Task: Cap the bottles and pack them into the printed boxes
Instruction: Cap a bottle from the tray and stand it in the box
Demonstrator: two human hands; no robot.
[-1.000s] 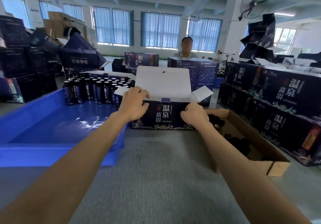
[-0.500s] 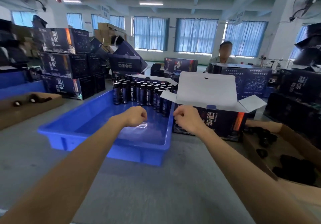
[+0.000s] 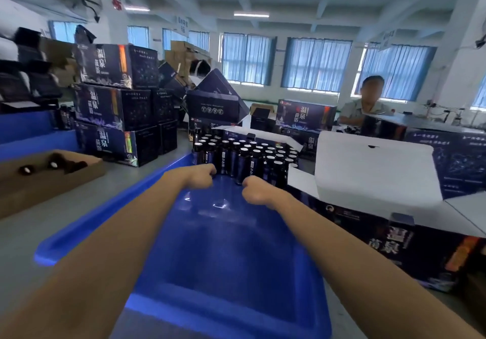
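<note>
Hands above blue tray (image 3: 86, 229): left hand (image 3: 199, 179) and right hand (image 3: 257, 191) curled, holding nothing. Dark bottles (image 3: 247, 157) stand just beyond; printed box (image 3: 389, 236) alongside.

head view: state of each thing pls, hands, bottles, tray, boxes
left hand, fingers curled, holding nothing
right hand, fingers curled, holding nothing
blue tray, near part bare
bottles, upright, bunched at its far end
printed box, open, lid up
stacked printed boxes, closed, three high
cardboard box, open-topped, dark caps inside
</note>
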